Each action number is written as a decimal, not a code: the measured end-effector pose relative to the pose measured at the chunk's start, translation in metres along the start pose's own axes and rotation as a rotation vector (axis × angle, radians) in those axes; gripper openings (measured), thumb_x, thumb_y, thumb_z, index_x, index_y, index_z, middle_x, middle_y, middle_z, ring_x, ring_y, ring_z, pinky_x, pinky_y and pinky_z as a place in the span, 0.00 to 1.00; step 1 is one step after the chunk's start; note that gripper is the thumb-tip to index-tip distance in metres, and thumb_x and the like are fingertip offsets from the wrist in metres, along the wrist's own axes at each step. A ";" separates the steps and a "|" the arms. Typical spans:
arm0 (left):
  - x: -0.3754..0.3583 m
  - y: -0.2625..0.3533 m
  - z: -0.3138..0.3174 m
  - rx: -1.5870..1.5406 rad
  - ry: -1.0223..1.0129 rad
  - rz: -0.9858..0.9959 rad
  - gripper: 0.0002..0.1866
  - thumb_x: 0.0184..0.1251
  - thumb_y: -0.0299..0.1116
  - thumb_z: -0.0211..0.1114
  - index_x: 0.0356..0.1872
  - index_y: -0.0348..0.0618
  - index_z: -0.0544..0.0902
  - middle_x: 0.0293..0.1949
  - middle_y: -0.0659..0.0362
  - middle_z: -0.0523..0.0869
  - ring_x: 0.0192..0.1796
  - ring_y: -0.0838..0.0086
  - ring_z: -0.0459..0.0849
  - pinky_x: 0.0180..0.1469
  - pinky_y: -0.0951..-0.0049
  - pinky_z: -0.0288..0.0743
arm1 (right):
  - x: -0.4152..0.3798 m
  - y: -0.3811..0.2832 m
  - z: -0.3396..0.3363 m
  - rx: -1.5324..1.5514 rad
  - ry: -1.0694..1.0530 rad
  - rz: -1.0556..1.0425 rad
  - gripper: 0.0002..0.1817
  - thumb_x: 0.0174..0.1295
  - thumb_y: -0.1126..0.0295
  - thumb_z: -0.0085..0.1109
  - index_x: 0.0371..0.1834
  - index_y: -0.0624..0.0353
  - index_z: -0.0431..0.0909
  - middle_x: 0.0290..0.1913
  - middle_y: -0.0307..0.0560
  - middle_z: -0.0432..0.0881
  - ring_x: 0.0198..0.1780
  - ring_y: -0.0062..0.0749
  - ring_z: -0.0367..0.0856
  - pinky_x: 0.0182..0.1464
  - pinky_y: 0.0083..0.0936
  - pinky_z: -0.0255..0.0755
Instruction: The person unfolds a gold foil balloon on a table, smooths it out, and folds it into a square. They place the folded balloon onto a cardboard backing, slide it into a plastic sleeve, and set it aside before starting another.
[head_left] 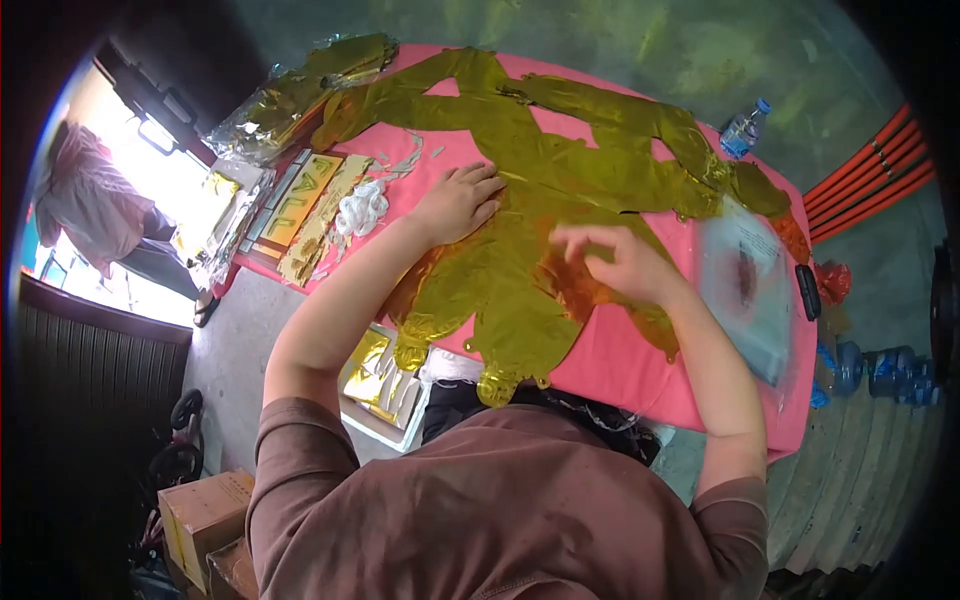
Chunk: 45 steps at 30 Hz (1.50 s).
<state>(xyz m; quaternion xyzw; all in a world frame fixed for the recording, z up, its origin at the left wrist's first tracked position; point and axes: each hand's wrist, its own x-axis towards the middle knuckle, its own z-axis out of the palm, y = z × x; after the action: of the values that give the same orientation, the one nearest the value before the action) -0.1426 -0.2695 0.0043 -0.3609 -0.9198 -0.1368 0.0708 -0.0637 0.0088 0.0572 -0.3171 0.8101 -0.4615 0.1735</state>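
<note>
Flat gold foil sheets (pixel 530 160), cut in rounded shapes, lie spread over a pink-covered table (pixel 620 350). My left hand (pixel 461 203) rests flat on the foil's left edge, fingers side by side and stretched out. Over the lower right part of the foil is my right hand (pixel 615 262), slightly blurred, with bent fingers spread apart and nothing visible between them. Orange-tinted foil shows beneath it. Left of my left hand sit a crumpled white bundle (pixel 361 208) and printed card strips (pixel 300 212).
Clear plastic packaging (pixel 262 125) lies at the back left, a water bottle (pixel 746 128) at the back right. Clear plastic bags (pixel 742 290) and a black object (pixel 808 292) are on the right. Below are a foil-filled box (pixel 385 385) and a carton (pixel 205 515). A person (pixel 95 200) stands left.
</note>
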 end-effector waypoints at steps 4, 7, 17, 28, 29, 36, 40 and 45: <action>0.001 -0.001 0.011 -0.009 0.056 0.030 0.21 0.68 0.42 0.52 0.58 0.44 0.72 0.62 0.50 0.71 0.67 0.56 0.65 0.65 0.57 0.59 | 0.019 0.033 0.042 -0.599 0.370 0.070 0.27 0.62 0.62 0.55 0.63 0.62 0.66 0.70 0.58 0.60 0.73 0.47 0.54 0.72 0.44 0.44; 0.002 0.003 0.008 0.008 0.084 0.023 0.21 0.68 0.42 0.52 0.58 0.44 0.72 0.61 0.49 0.72 0.66 0.56 0.66 0.65 0.57 0.59 | 0.026 0.029 0.059 -0.684 0.185 0.060 0.35 0.65 0.52 0.50 0.71 0.59 0.55 0.74 0.56 0.49 0.76 0.44 0.43 0.74 0.45 0.34; 0.001 -0.001 0.007 -0.046 0.074 0.006 0.22 0.68 0.40 0.54 0.59 0.42 0.72 0.62 0.48 0.71 0.66 0.55 0.66 0.67 0.59 0.58 | 0.038 0.030 0.051 -0.720 0.001 -0.053 0.36 0.65 0.50 0.47 0.72 0.54 0.52 0.75 0.51 0.47 0.77 0.41 0.41 0.75 0.44 0.30; 0.002 -0.007 0.011 -0.044 0.117 0.046 0.21 0.67 0.40 0.55 0.57 0.41 0.74 0.60 0.49 0.73 0.64 0.56 0.69 0.65 0.59 0.61 | 0.039 0.028 0.054 -0.749 0.017 -0.067 0.35 0.65 0.50 0.46 0.73 0.53 0.52 0.75 0.50 0.48 0.76 0.40 0.42 0.75 0.43 0.32; 0.003 -0.007 0.011 -0.043 0.118 0.048 0.21 0.67 0.40 0.55 0.57 0.41 0.74 0.60 0.49 0.73 0.64 0.56 0.69 0.65 0.59 0.61 | 0.038 0.028 0.054 -0.751 0.019 -0.067 0.35 0.65 0.50 0.46 0.73 0.53 0.52 0.75 0.50 0.48 0.76 0.40 0.42 0.75 0.43 0.32; 0.016 -0.004 0.002 -0.114 0.091 0.022 0.20 0.63 0.40 0.57 0.53 0.41 0.77 0.56 0.52 0.76 0.60 0.57 0.72 0.61 0.58 0.64 | 0.037 0.033 0.057 -0.735 0.028 -0.070 0.37 0.64 0.48 0.47 0.72 0.53 0.53 0.75 0.51 0.49 0.76 0.43 0.42 0.74 0.45 0.31; 0.035 0.009 0.009 -0.086 0.206 0.099 0.17 0.61 0.38 0.58 0.49 0.42 0.79 0.52 0.54 0.77 0.55 0.59 0.73 0.58 0.60 0.66 | 0.037 0.031 0.057 -0.737 0.037 -0.067 0.38 0.63 0.47 0.47 0.72 0.54 0.53 0.75 0.52 0.49 0.76 0.43 0.43 0.74 0.46 0.32; 0.045 0.016 0.011 0.057 0.135 0.065 0.15 0.61 0.38 0.59 0.46 0.43 0.80 0.49 0.55 0.78 0.54 0.60 0.73 0.57 0.62 0.68 | 0.036 0.031 0.058 -0.732 0.048 -0.071 0.38 0.63 0.47 0.47 0.73 0.54 0.52 0.75 0.52 0.48 0.76 0.42 0.43 0.74 0.46 0.32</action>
<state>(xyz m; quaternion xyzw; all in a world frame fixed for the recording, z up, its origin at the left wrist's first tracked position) -0.1646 -0.2257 0.0073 -0.3784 -0.9042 -0.1324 0.1472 -0.0686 -0.0408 0.0012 -0.3752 0.9139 -0.1543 0.0137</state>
